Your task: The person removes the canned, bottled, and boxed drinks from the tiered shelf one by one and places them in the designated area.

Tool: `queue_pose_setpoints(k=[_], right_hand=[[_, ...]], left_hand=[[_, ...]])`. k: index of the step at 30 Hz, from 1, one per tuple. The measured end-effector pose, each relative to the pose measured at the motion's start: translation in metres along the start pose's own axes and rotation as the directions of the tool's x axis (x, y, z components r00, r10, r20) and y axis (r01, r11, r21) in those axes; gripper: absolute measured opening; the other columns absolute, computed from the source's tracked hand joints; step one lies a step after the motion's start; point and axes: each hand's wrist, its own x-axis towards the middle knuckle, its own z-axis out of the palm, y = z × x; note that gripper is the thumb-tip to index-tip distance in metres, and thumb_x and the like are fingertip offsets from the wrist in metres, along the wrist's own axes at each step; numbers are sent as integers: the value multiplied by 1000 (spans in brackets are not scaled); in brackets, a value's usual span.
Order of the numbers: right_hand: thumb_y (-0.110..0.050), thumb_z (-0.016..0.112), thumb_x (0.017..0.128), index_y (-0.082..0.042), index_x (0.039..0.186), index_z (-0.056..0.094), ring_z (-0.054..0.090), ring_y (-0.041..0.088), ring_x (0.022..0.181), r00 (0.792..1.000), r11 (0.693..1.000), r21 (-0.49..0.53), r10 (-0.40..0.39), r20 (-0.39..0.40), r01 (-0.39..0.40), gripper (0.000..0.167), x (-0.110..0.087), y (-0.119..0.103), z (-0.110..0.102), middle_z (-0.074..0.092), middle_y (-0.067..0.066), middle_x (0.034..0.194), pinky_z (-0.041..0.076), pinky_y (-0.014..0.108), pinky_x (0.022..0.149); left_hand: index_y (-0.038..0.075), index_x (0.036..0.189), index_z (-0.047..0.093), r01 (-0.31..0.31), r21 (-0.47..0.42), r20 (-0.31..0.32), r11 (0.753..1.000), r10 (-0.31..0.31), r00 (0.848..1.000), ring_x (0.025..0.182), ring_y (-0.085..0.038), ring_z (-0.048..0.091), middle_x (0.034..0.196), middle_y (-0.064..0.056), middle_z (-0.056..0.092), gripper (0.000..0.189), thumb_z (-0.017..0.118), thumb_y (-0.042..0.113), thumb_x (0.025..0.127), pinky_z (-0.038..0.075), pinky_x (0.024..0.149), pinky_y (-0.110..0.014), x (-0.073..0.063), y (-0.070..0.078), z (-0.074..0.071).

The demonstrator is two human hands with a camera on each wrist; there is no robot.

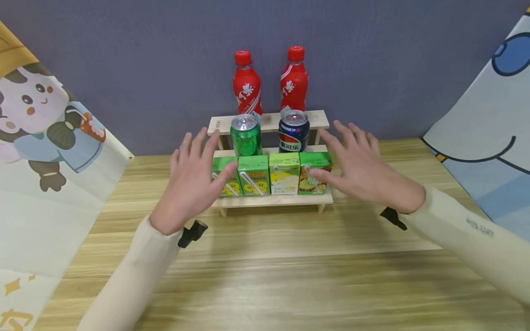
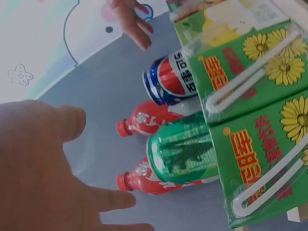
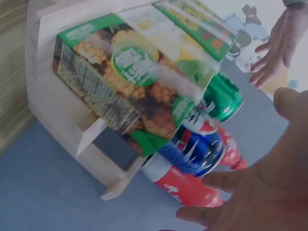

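Observation:
My left hand (image 1: 188, 177), fingers spread, hovers by the left end of a stepped wooden rack (image 1: 271, 200). On the right, my right hand (image 1: 358, 165) is held with its fingers apart too. Neither hand grips anything. Along the rack's front step stand several drink cartons: two green ones with yellow flowers (image 1: 254, 177), a pale lemon-coloured one (image 1: 284, 174) and a green one with a pineapple picture (image 3: 130, 67). Behind them are a green can (image 1: 246, 136) and a dark blue cola can (image 1: 294, 132). Two red bottles, left (image 1: 247, 89) and right (image 1: 294, 82), stand at the back.
The rack stands on a wood-grain table (image 1: 281, 276) close to a grey-blue back wall (image 1: 165, 69). Printed panels with cartoon figures, left (image 1: 25, 220) and right (image 1: 488, 115), flank the table. A small black device (image 1: 192, 233) sits at my left wrist.

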Motion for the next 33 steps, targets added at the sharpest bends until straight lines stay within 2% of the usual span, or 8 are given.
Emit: queue_pose_setpoints(k=[4, 8, 12, 16, 19, 24, 33], right_hand=[[-62, 43, 90, -7, 147, 30, 21, 48, 131, 998, 996, 84, 26, -55, -21, 80, 11, 11, 0, 20, 24, 149, 18, 68, 96], [-52, 44, 95, -1, 139, 39, 31, 44, 125, 991, 979, 202, 54, -123, -29, 68, 25, 24, 0, 35, 25, 139, 24, 62, 97], [-37, 50, 97, 1, 131, 49, 42, 36, 116, 979, 961, 277, 58, -196, -2, 52, 43, 38, 4, 46, 21, 127, 33, 53, 95], [-27, 55, 96, -1, 125, 56, 47, 31, 110, 972, 944, 327, 33, -234, 46, 38, 60, 53, 14, 50, 15, 122, 38, 48, 92], [-24, 56, 96, -2, 120, 59, 49, 31, 109, 967, 935, 350, 31, -251, 61, 33, 70, 60, 22, 52, 14, 118, 40, 46, 92], [-22, 57, 96, -1, 116, 62, 51, 32, 108, 967, 922, 385, 65, -248, 37, 29, 79, 65, 31, 53, 13, 116, 41, 45, 92], [-10, 56, 95, -3, 110, 66, 54, 29, 106, 965, 905, 426, 113, -235, -3, 19, 84, 69, 41, 55, 10, 112, 42, 45, 92]], left_hand=[[10, 149, 23, -29, -55, -58, 998, 26, 998, 134, -40, 17, 150, -16, 22, 73, 40, 55, 95, 19, 100, -63, 14, -4, -6], [4, 145, 31, -40, -124, -101, 992, 28, 995, 123, -36, 29, 142, -16, 34, 66, 46, 45, 95, 27, 98, -54, 32, -5, -17], [7, 142, 37, -14, -196, -110, 981, -8, 994, 118, -29, 37, 137, -11, 42, 59, 47, 42, 95, 34, 96, -46, 51, -3, -31], [12, 140, 40, 8, -247, -122, 969, -39, 992, 116, -22, 45, 132, -5, 47, 54, 49, 40, 94, 40, 94, -39, 69, 2, -42], [15, 138, 43, 8, -257, -144, 967, -47, 989, 112, -19, 48, 128, -2, 49, 51, 51, 38, 94, 42, 91, -34, 81, 6, -48], [18, 137, 45, 8, -263, -158, 965, -51, 986, 109, -16, 47, 125, 0, 50, 49, 53, 37, 93, 42, 88, -29, 99, 10, -53], [17, 134, 48, -19, -279, -206, 960, -40, 978, 107, -15, 51, 124, -2, 50, 45, 56, 32, 92, 45, 85, -25, 127, 15, -45]])
